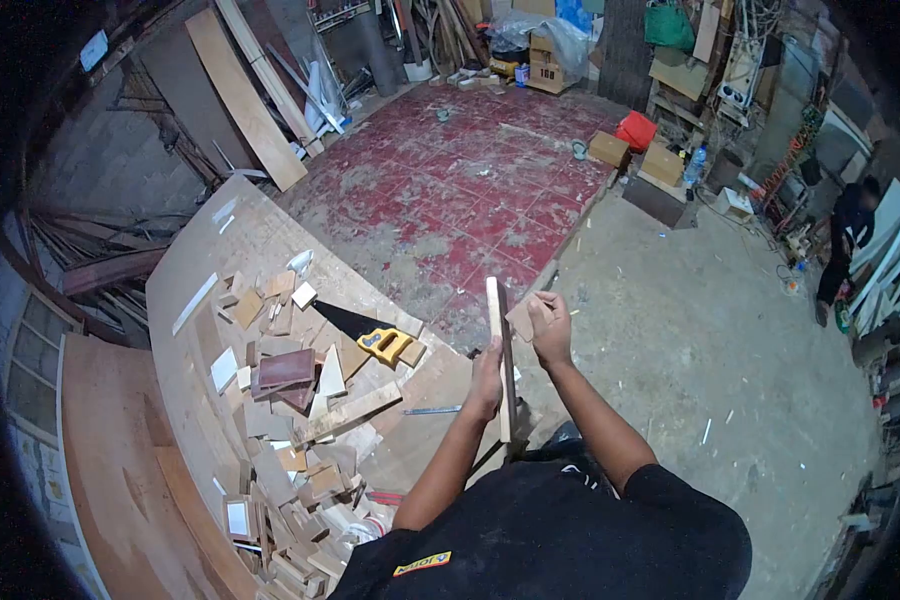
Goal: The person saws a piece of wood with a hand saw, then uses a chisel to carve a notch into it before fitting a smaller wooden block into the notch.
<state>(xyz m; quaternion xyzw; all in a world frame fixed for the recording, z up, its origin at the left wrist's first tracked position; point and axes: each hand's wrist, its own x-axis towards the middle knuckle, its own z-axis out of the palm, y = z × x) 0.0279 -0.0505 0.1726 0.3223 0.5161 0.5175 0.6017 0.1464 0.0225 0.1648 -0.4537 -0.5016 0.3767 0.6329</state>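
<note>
My left hand is closed around a narrow wooden board, which stands on edge in front of my body with its pale edge facing up. Close by on the right, my right hand pinches a small pinkish-brown piece of sandpaper beside the board's far half. To the left, a handsaw with a yellow handle lies on the worktable, among wood offcuts. A dark reddish block sits in the same pile.
Long planks lean on the wall at the back left. A red tiled floor spreads beyond the table. Cardboard boxes and a water bottle stand at the right. Another person is at the far right, near white strips.
</note>
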